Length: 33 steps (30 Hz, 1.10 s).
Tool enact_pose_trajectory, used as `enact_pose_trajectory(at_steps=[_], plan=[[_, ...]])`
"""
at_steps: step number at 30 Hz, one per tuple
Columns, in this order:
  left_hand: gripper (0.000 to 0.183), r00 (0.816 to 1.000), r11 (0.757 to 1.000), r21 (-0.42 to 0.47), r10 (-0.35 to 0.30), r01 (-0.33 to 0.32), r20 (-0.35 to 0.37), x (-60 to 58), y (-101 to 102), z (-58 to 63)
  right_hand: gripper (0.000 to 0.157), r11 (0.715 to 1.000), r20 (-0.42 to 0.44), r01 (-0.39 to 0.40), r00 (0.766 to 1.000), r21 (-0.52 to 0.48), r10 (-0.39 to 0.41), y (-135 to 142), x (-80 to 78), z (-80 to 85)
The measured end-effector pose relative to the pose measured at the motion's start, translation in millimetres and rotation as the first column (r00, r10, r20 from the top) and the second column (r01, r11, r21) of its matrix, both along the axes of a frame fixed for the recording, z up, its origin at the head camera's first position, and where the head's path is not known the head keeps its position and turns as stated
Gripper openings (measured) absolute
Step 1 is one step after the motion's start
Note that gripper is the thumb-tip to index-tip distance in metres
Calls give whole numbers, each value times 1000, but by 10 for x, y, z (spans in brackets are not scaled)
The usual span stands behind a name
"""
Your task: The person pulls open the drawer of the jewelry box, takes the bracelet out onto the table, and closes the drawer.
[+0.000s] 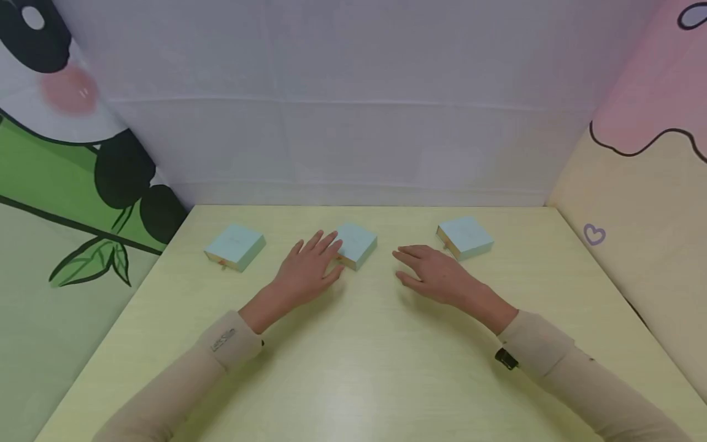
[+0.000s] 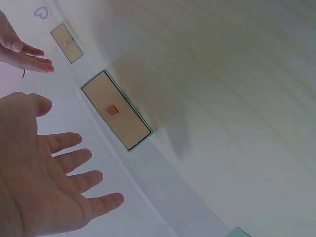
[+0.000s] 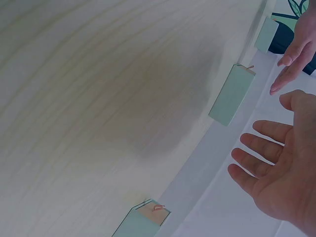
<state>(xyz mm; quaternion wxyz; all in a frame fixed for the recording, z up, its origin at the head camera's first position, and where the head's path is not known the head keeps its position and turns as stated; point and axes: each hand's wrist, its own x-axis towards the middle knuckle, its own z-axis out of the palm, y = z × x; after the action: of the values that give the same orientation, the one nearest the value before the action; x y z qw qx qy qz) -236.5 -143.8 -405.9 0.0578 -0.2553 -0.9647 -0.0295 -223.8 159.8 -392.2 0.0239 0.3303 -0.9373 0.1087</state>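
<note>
Three small light-blue drawer boxes lie in a row toward the table's far side: a left box (image 1: 234,244), a middle box (image 1: 360,242) and a right box (image 1: 468,237). Each has a tan face with a small pull tab. My left hand (image 1: 305,275), fingers spread, hovers at the middle box and hides its left part from the head view. In the left wrist view that box's tan front (image 2: 116,116) appears apart from the fingers. Between the middle and right boxes is my right hand (image 1: 442,277), palm down, fingers extended. Neither hand holds anything.
The boxes lie on a pale yellow wooden table (image 1: 353,368). A plain light cloth wall (image 1: 353,141) rises behind its far edge. Printed side panels stand left and right, the right one bearing a purple heart (image 1: 594,234). A dark clip (image 1: 506,358) sits by the right cuff.
</note>
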Motion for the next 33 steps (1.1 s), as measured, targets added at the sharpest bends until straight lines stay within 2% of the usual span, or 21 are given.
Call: enact_pose_trajectory(at_steps=[12,21,33], plan=[[57,999,997,74,38,-37,-1,43,-196,29,54,1000,27,-14,1000,-11,15,-129,-4,14],[58,997,995,59,75,-75,2,65,-319,19,54,999,35,-24,999,-30,25,-208,11,53],[57,997,995,68,70,-68,-19,89,-414,-6,54,998,56,-33,998,-56,36,-314,-3,37]])
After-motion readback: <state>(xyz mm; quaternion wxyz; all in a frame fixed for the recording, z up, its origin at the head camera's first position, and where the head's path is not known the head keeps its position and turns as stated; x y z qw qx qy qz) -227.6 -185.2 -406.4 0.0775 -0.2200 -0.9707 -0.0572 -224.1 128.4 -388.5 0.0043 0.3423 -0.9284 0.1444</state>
